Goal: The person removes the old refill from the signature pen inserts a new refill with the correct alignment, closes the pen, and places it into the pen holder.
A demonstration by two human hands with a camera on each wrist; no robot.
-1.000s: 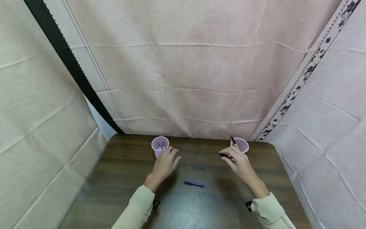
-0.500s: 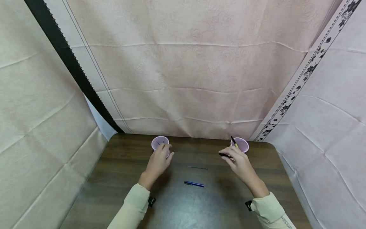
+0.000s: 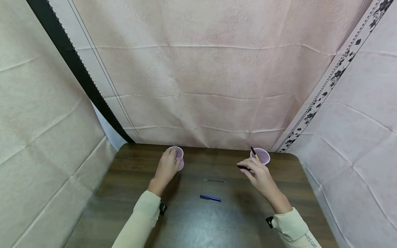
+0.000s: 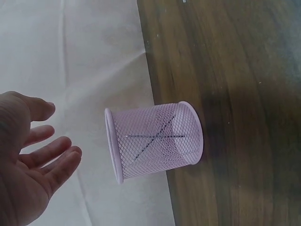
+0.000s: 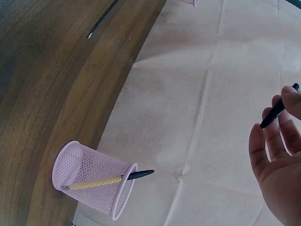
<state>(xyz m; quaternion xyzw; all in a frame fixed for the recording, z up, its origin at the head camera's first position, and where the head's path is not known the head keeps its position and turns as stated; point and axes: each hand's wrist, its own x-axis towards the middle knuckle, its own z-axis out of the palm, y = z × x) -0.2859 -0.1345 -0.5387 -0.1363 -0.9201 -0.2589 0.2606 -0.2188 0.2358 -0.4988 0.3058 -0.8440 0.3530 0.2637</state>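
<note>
My left hand (image 3: 165,168) is over the left pink mesh pen cup (image 3: 181,164), with its fingers at the rim in the head view. In the left wrist view the relaxed fingers (image 4: 56,167) hold nothing. Two thin dark pen refills (image 4: 157,136) lie crossed inside that cup (image 4: 113,150). My right hand (image 3: 260,175) pinches a short black pen (image 5: 275,113) between thumb and fingertips. It is in front of the right pink mesh cup (image 3: 263,157), where a yellow pen with a black tip (image 5: 99,183) leans.
Between the hands a thin dark refill (image 3: 214,181) lies on the brown wooden table (image 3: 235,213). Closer to me is a blue capped pen (image 3: 210,198). A pale patterned cloth (image 3: 198,86) hangs behind the table's far edge, with further cloths on both sides.
My left hand has moved left and forward, from beside the left cup to over its rim. The right hand stays where it was, still pinching the black pen.
</note>
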